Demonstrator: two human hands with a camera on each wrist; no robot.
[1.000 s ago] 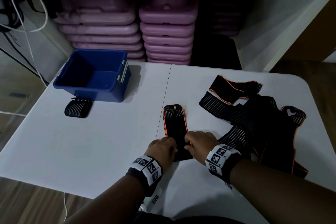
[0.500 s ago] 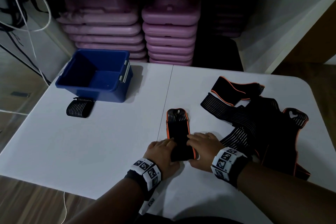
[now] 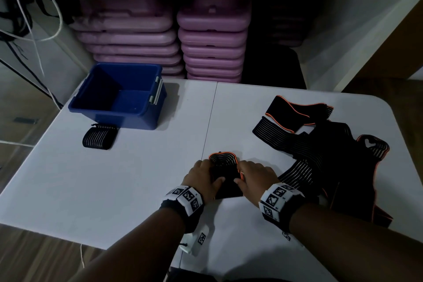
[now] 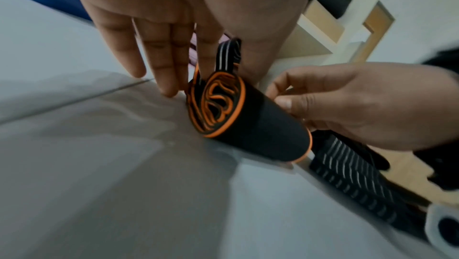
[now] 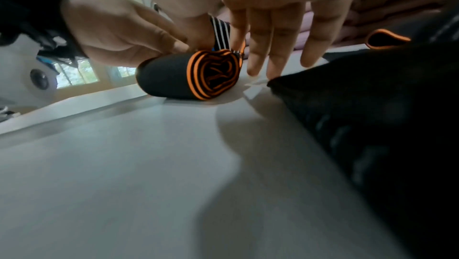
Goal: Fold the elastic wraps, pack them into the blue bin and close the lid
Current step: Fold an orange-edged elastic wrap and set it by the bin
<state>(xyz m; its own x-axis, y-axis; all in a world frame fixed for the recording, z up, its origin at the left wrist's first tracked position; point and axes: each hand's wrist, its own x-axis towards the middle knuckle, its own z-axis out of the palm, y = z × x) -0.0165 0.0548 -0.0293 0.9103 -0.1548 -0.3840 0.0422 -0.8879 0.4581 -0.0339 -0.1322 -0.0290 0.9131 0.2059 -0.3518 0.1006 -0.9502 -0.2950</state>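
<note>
An orange-edged black wrap (image 3: 225, 175) lies on the white table (image 3: 114, 190) in front of me, wound into a thick roll (image 4: 248, 126) with a short striped tail standing up at its far side. My left hand (image 3: 206, 175) grips the roll's left end and my right hand (image 3: 250, 175) its right end, thumbs on the near side, fingers over the far side (image 5: 273, 43). The open blue bin (image 3: 119, 96) stands at the back left. A rolled striped wrap (image 3: 99, 136) lies just in front of it. No lid is in view.
A heap of several unrolled black, striped and orange-edged wraps (image 3: 320, 155) covers the table's right side, close to my right wrist. Stacked purple cases (image 3: 212, 41) fill the shelf behind the table. Cables (image 3: 34, 18) hang at the far left.
The long flat strip has been wound away from me into a short thick roll. Both hands moved forward along it and only a short tail shows now.
</note>
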